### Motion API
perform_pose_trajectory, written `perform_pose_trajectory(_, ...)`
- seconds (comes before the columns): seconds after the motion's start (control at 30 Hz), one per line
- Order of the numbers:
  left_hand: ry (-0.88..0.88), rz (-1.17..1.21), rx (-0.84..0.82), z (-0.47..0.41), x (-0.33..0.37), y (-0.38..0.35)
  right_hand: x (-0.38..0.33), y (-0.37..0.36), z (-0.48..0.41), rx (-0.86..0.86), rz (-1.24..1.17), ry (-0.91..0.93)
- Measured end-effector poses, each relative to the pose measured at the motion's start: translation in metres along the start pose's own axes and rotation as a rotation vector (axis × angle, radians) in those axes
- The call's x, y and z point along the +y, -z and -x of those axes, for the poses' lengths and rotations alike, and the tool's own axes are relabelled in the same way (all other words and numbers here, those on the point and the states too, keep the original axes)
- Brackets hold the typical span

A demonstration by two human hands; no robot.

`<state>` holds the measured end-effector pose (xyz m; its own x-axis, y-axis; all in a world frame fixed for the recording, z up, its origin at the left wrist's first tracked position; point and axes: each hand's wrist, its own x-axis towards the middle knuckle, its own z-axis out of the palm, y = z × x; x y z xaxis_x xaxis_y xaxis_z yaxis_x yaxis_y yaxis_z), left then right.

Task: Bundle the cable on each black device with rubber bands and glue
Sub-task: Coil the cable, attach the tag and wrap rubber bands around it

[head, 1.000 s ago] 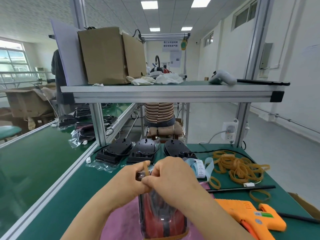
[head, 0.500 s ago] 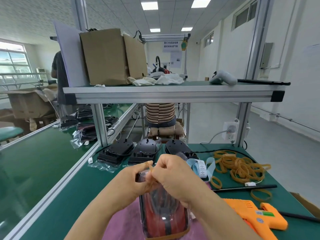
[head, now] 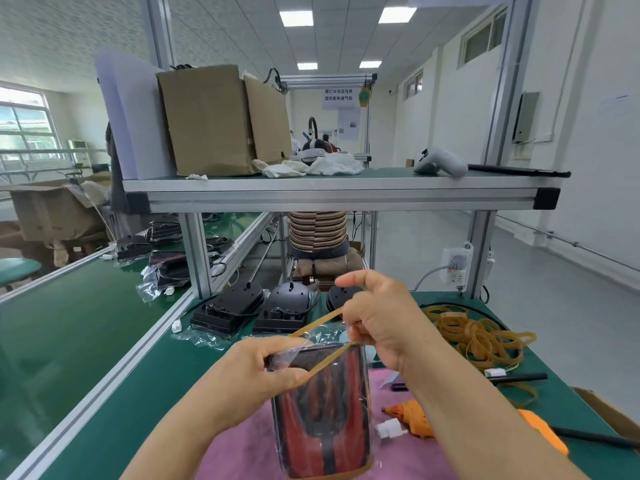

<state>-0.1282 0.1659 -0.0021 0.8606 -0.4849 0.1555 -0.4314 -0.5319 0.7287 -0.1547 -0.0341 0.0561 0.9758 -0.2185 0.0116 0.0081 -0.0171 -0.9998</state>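
Left hand (head: 256,368): clenched round the top of one bagged device (head: 322,417).
Right hand (head: 381,317): one rubber band (head: 318,321) is pinched and stretched away from the left hand.
Black devices (head: 287,303): three are seen beyond both hands (on the desk (head: 104,358)).
Loose bands (head: 478,337): heaped right of the right hand.

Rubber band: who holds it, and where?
The left hand pinches one end of the rubber band at the bagged device's top; the right hand grips the other end.

Bare green table (head: 149,382) is left on the left. The far edge is blocked by three black devices (head: 227,306), the right side by a rubber band pile (head: 479,337) and glue gun (head: 545,434); height is capped by the shelf (head: 339,195).
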Motion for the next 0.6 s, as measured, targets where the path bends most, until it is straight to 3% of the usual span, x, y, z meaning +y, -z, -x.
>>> perform_pose_trajectory(0.13, -0.024, 0.013, 0.006, 0.004, 0.002, -0.002, 0.010, 0.014, -0.008, 0.101, 0.041, -0.030)
perform_pose_trajectory(0.37, -0.025, 0.022, -0.047, 0.002, 0.011, -0.007, 0.036, 0.041, -0.011, 0.062, -0.252, -0.226)
perform_pose_trajectory(0.6, -0.043, 0.014, -0.065, -0.008, 0.026, -0.015, 0.044, 0.068, 0.011, 0.068, -0.251, -0.227)
